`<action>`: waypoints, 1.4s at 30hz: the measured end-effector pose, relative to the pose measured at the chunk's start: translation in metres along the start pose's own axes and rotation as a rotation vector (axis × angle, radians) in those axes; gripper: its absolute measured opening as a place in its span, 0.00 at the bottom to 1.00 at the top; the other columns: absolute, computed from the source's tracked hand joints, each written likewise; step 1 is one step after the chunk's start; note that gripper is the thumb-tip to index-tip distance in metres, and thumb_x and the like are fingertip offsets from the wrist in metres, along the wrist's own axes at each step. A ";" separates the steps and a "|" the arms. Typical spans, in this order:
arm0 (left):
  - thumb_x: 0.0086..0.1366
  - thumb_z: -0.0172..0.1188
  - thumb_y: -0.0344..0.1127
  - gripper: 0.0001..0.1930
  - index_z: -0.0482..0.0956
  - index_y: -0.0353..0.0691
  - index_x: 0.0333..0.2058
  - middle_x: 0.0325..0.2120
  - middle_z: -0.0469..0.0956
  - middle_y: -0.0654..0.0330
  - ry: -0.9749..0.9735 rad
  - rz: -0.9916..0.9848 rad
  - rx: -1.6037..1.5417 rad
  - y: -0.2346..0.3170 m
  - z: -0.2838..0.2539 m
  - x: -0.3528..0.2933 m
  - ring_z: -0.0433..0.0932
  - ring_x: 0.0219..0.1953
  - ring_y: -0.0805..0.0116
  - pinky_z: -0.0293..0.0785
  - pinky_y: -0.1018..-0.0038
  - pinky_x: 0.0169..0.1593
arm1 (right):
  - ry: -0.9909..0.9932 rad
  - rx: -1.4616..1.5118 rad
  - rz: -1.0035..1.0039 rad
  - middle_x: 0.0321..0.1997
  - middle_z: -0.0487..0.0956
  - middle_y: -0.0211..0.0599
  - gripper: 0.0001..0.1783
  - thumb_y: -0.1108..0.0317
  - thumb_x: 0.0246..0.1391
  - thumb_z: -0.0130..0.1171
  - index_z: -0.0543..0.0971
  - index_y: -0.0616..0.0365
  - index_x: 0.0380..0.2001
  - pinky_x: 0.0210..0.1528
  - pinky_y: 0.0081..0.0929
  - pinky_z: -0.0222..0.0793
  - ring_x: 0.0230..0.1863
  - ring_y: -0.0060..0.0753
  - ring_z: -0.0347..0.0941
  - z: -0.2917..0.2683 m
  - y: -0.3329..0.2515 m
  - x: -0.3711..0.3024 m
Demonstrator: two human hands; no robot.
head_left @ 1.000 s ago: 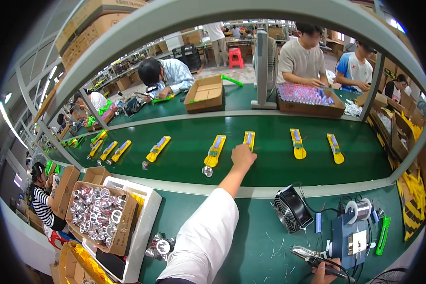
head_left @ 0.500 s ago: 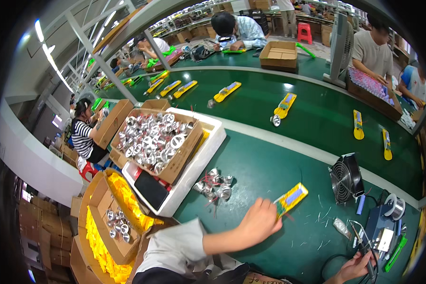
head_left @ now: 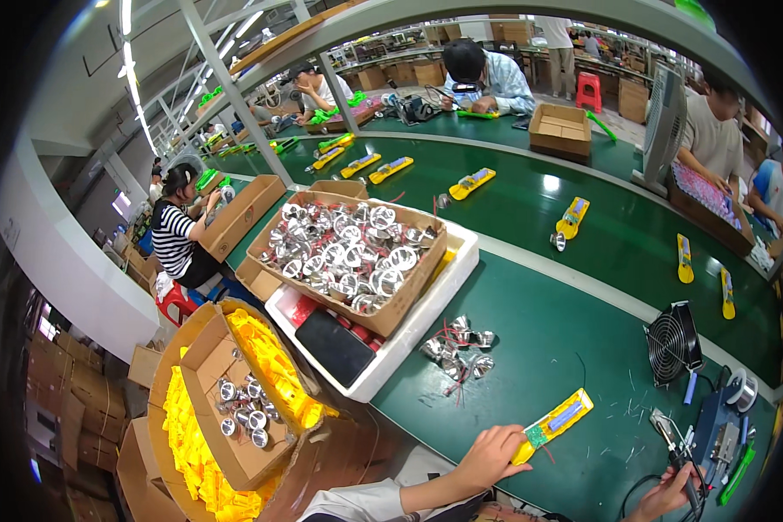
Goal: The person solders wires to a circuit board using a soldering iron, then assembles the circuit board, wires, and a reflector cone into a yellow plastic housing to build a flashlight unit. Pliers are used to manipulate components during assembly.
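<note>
My left hand (head_left: 491,457) has its fingers closed on the near end of a yellow torch-shaped plastic housing (head_left: 555,421). Inside that housing lie a blue cylindrical battery (head_left: 565,414) and a small green circuit board (head_left: 539,434), with a red wire sticking out beside it. At the lower right, my right hand (head_left: 667,493) grips a soldering iron (head_left: 689,480) by its handle, tip pointing up near the soldering station (head_left: 718,435). Beyond my left hand, a small heap of silver reflector cups (head_left: 458,352) with red wires rests on the green bench.
A carton (head_left: 426,296) full of reflectors stands in a white foam tray (head_left: 461,265). A black fan (head_left: 672,344) and solder spool (head_left: 742,390) are at right. Yellow housings lie along the green conveyor (head_left: 531,196); co-workers sit beyond. Cartons of yellow parts (head_left: 265,357) stand at left.
The whole view has shifted, so the bench things appear farther right. My left hand now sits lower on the yellow housing, showing more of the circuit board. The soldering iron is still in my right hand.
</note>
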State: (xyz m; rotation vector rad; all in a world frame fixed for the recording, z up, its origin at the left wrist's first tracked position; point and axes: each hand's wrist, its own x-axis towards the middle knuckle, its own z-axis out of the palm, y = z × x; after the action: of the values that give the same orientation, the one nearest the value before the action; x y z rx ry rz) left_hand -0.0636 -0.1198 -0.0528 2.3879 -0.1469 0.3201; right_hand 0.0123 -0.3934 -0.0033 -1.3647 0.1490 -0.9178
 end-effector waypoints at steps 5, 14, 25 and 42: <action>0.46 0.61 0.43 0.24 0.66 0.36 0.40 0.38 0.67 0.52 0.179 0.097 -0.070 -0.015 -0.051 0.018 0.65 0.41 0.53 0.61 0.66 0.46 | -0.067 -0.027 -0.009 0.19 0.62 0.27 0.07 0.69 0.51 0.47 0.64 0.61 0.25 0.17 0.10 0.49 0.17 0.13 0.56 -0.008 0.014 -0.002; 0.48 0.60 0.34 0.18 0.70 0.33 0.38 0.33 0.71 0.52 0.620 -0.285 0.027 -0.094 -0.090 0.087 0.72 0.33 0.62 0.68 0.72 0.36 | -0.036 0.038 0.043 0.20 0.64 0.28 0.06 0.70 0.50 0.48 0.65 0.61 0.28 0.18 0.08 0.49 0.17 0.13 0.56 0.008 0.017 -0.013; 0.49 0.58 0.31 0.09 0.74 0.32 0.29 0.23 0.73 0.54 0.544 -0.370 0.094 -0.092 -0.093 0.093 0.73 0.25 0.64 0.69 0.73 0.29 | -0.035 0.040 0.121 0.21 0.65 0.30 0.08 0.69 0.50 0.49 0.65 0.62 0.30 0.18 0.08 0.51 0.16 0.13 0.57 0.004 0.020 -0.021; 0.54 0.52 0.30 0.03 0.71 0.37 0.26 0.24 0.73 0.58 0.438 -0.189 -0.016 -0.106 -0.096 0.093 0.71 0.29 0.62 0.65 0.71 0.35 | -0.033 0.023 0.161 0.20 0.66 0.30 0.10 0.69 0.50 0.49 0.66 0.64 0.33 0.16 0.07 0.51 0.16 0.12 0.59 -0.016 0.029 -0.026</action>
State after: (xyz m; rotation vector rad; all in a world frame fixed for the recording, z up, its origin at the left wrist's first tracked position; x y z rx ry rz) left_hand 0.0288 0.0215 -0.0276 2.2343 0.2750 0.7338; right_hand -0.0010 -0.3910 -0.0433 -1.3261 0.2192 -0.7599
